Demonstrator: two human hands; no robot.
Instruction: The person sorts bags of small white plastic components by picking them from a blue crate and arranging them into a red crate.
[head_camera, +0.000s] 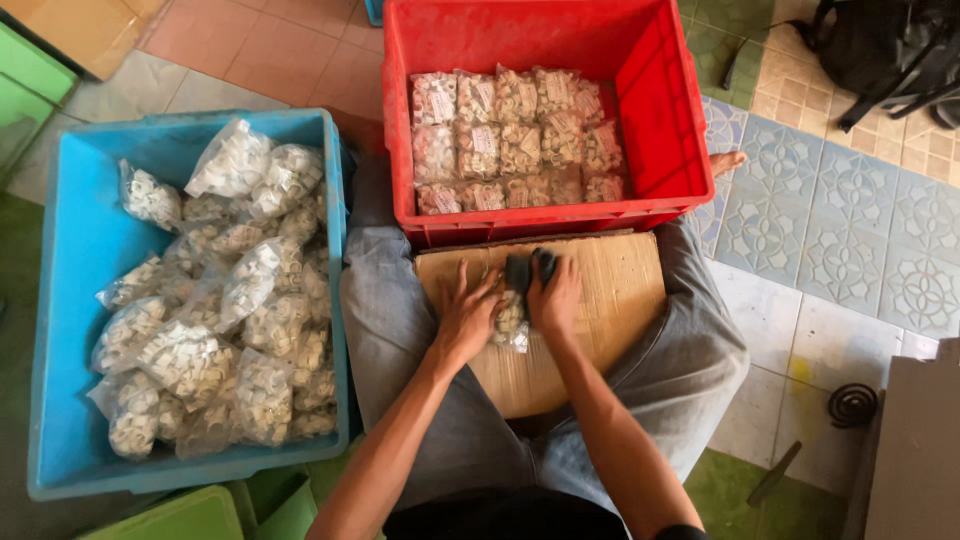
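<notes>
Head view: a person sits on the floor with a cardboard sheet (600, 300) laid across the lap, both hands meeting at its middle.
Left hand (465, 312): fingers spread and pressed flat, resting on the cardboard and touching the left edge of a small clear bag (512, 322); it grips nothing.
Right hand (556, 297): curled over a dark tool (530, 268), which sits at the top of the bag; the fingers wrap it closely.
Clear bag: filled with small pale pieces, lying on the cardboard between the two hands, partly hidden by them.
Red crate (660, 110): just beyond the cardboard, touching its far edge; neat rows of labelled packets (515, 140) lie flat on its floor.
Blue crate (80, 250): to the person's left, close beside the thigh; loose clear bags (235, 300) of the same pale pieces are heaped in it.
Floor (830, 230): patterned tiles on the right, where a dark coil (852, 404) lies.
Trousers (400, 330): grey, under the cardboard.
</notes>
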